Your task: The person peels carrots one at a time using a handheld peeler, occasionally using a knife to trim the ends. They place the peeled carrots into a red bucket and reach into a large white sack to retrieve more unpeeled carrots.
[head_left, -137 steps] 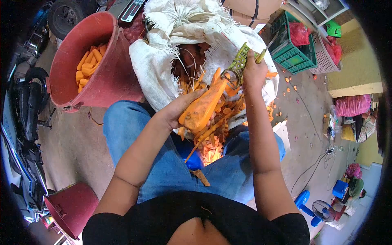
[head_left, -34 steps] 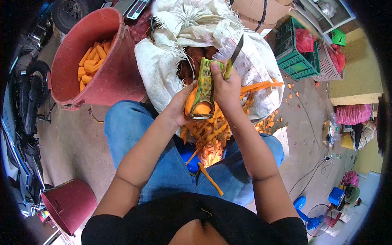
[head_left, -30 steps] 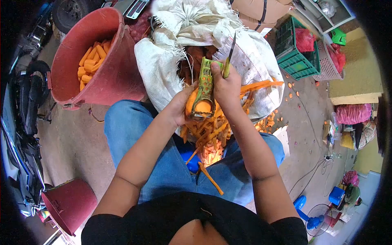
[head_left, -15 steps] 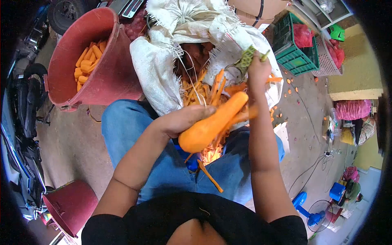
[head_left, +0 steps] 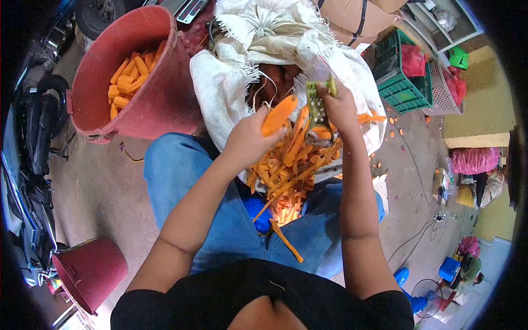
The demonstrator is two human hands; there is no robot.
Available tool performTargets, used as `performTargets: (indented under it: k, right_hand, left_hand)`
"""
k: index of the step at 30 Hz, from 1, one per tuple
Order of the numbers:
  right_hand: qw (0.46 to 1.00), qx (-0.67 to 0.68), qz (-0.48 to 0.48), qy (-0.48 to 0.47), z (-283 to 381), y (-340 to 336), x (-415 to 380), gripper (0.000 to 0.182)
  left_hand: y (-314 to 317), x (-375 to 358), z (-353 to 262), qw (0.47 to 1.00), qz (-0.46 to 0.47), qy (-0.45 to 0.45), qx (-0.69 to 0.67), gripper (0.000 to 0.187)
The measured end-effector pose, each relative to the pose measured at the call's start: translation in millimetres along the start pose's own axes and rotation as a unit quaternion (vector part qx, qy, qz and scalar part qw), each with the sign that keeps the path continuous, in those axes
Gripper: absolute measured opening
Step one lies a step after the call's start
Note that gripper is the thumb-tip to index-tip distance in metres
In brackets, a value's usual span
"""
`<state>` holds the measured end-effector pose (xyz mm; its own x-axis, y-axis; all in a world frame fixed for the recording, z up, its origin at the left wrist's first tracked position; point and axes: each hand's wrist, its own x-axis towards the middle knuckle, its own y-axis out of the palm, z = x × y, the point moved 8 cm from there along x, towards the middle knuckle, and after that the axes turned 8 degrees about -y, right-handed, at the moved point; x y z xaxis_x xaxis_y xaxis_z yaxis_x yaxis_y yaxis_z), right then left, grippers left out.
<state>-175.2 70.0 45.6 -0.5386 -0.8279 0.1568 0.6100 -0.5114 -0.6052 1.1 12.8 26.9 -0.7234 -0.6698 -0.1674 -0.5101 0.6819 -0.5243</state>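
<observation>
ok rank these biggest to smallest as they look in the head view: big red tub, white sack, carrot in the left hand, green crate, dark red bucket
1. White sack
2. Big red tub
3. Dark red bucket and green crate: too alike to rank
4. Carrot

Sack (head_left: 212,82): directly before the person (head_left: 220,291). Peelings (head_left: 273,175): at its mouth and between the legs (head_left: 179,179). Bucket (head_left: 165,107): left of the sack, carrots (head_left: 127,80) inside. Second bucket (head_left: 103,269): at left, nearer the person. Carton (head_left: 344,16): beyond the sack. Crate (head_left: 406,98): to its right, bag (head_left: 412,60) inside; basket (head_left: 435,100) adjoins.
</observation>
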Motion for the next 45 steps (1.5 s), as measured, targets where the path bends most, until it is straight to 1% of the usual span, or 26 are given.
performTargets:
  k: [1,3,4,5,7,10,12,16,20,22,26,28,32,34,38,40,41,42,43,44,45]
  right_hand:
    - [1.0,0.0,0.0,-0.002,-1,2,-2,0.018]
    - [0.994,-0.016,0.044,-0.101,15,12,-7,0.016]
    - [0.994,-0.041,0.088,-0.053,15,15,-11,0.015]
    - [0.994,-0.042,0.088,-0.053,19,14,-15,0.015]
    - [0.982,-0.087,0.141,-0.091,27,22,-22,0.022]
    - [0.977,-0.085,0.159,-0.118,27,31,-29,0.022]
    - [0.97,-0.103,0.177,-0.134,28,37,-32,0.02]
    - [0.973,-0.106,0.163,-0.122,29,36,-33,0.018]
    - [0.97,-0.107,0.17,-0.137,34,36,-36,0.016]
    - [0.968,-0.107,0.175,-0.146,32,38,-38,0.015]
    - [0.972,-0.098,0.17,-0.131,21,41,-35,0.014]
    - [0.973,-0.098,0.168,-0.125,22,42,-33,0.015]
    - [0.976,-0.105,0.157,-0.106,20,46,-31,0.019]
    - [0.976,-0.119,0.149,-0.102,17,49,-30,0.02]
    - [0.982,-0.095,0.143,-0.083,13,51,-29,0.02]
    - [0.984,-0.085,0.142,-0.071,-3,51,-24,0.02]
    - [0.979,-0.139,0.146,-0.006,-37,52,-17,0.017]
    - [0.969,-0.19,0.149,0.06,-45,48,-16,0.016]
    - [0.97,-0.186,0.144,0.061,-40,44,-16,0.016]
    - [0.98,-0.102,0.158,0.061,-33,42,-15,0.017]
    - [0.982,-0.021,0.176,0.061,-21,43,-17,0.018]
  left_hand:
    - [-4,2,2,0.999,-0.023,-0.012,0.029,0.036]
    - [-6,3,0,0.999,-0.035,-0.012,0.035,0.035]
    - [-8,3,0,0.998,-0.046,-0.015,0.042,0.034]
    - [-9,4,0,0.998,-0.046,-0.014,0.041,0.034]
    - [-12,5,2,0.996,-0.063,-0.017,0.062,0.032]
    - [-13,4,1,0.994,-0.062,-0.017,0.09,0.032]
    - [-13,2,0,0.994,-0.065,-0.018,0.082,0.032]
    - [-13,0,0,0.994,-0.066,-0.017,0.09,0.033]
    - [-17,-2,-4,0.991,-0.082,-0.031,0.102,0.032]
    - [-16,-2,-6,0.991,-0.086,0.01,0.099,0.032]
    - [-10,-1,-3,0.993,-0.066,0.014,0.093,0.032]
    - [-10,-1,-7,0.995,-0.059,0.03,0.072,0.032]
    - [-11,-1,-4,0.996,-0.063,0.034,0.047,0.032]
    - [-12,-1,-2,0.996,-0.083,0.036,0.021,0.032]
    - [-13,0,1,0.996,-0.084,0.037,0.02,0.031]
    - [-9,-5,-11,0.998,-0.032,0.042,-0.03,0.03]
    - [-6,-11,-18,0.998,-0.027,0.045,-0.027,0.03]
    - [3,-23,-39,0.988,0.026,0.136,-0.065,0.03]
    - [8,-33,-55,0.966,0.076,0.224,-0.103,0.03]
    - [7,-32,-54,0.966,0.073,0.226,-0.102,0.03]
    - [11,-27,-46,0.975,0.07,0.186,-0.098,0.031]
